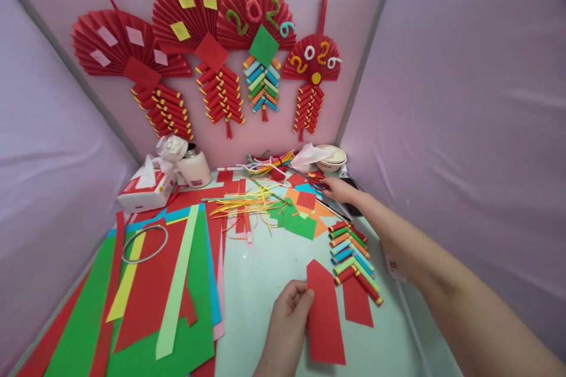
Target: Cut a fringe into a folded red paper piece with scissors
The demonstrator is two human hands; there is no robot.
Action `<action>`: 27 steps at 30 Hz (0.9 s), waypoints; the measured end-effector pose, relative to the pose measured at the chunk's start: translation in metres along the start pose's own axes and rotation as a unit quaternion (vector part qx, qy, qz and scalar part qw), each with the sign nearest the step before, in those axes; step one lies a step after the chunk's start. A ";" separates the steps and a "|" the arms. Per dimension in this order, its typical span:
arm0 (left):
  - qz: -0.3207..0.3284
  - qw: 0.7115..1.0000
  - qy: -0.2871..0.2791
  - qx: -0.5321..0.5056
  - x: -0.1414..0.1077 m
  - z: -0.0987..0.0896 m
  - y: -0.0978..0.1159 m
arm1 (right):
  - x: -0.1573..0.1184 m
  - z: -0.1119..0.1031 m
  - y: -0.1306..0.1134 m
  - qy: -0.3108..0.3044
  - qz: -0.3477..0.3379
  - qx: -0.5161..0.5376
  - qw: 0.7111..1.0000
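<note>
My left hand (pixel 292 312) pinches the left edge of a red paper strip (pixel 325 318) with a pointed top, near the table's front. My right hand (pixel 338 189) is stretched out to the back right, its fingers closed on the red handles of scissors (pixel 317 181). Between the hands lies a chevron of coloured paper rolls (pixel 351 253), with another red paper piece (pixel 357 303) under its lower end. Green, orange and red paper scraps (pixel 300 221) lie left of the rolls.
Stacked coloured sheets (pixel 198 330) with a metal ring (pixel 145 244) cover the left side. A tissue box (pixel 148 188), white jar (pixel 194 169), pipe cleaners (pixel 265 164) and bowl (pixel 331 156) stand or lie at the back. Red fan decorations (pixel 256 12) hang above. A dark phone (pixel 352 194) lies beneath my right wrist.
</note>
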State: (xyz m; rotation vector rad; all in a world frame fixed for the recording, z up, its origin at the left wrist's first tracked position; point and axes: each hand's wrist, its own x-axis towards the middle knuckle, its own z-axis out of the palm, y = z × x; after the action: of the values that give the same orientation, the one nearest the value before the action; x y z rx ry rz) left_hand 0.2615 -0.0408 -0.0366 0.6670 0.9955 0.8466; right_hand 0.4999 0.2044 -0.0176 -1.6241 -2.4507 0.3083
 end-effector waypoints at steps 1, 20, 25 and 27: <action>0.001 1.000 0.000 0.000 0.000 0.000 0.000 | -0.001 0.001 0.000 0.003 0.001 -0.006 1.000; 0.001 1.000 0.003 -0.005 -0.001 0.002 0.001 | 0.008 0.037 -0.031 0.003 -0.016 -0.076 0.997; 0.009 1.000 0.002 -0.001 -0.001 0.002 0.000 | 0.008 0.034 -0.046 0.006 -0.013 -0.073 0.997; 0.012 1.000 0.002 0.003 0.000 0.001 0.000 | 0.009 0.032 -0.058 0.000 -0.037 -0.067 0.997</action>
State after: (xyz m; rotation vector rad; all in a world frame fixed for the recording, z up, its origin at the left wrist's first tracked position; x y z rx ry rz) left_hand 0.2625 -0.0413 -0.0360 0.6837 0.9960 0.8659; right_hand 0.4371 0.1887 -0.0323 -1.5778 -2.5743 0.1348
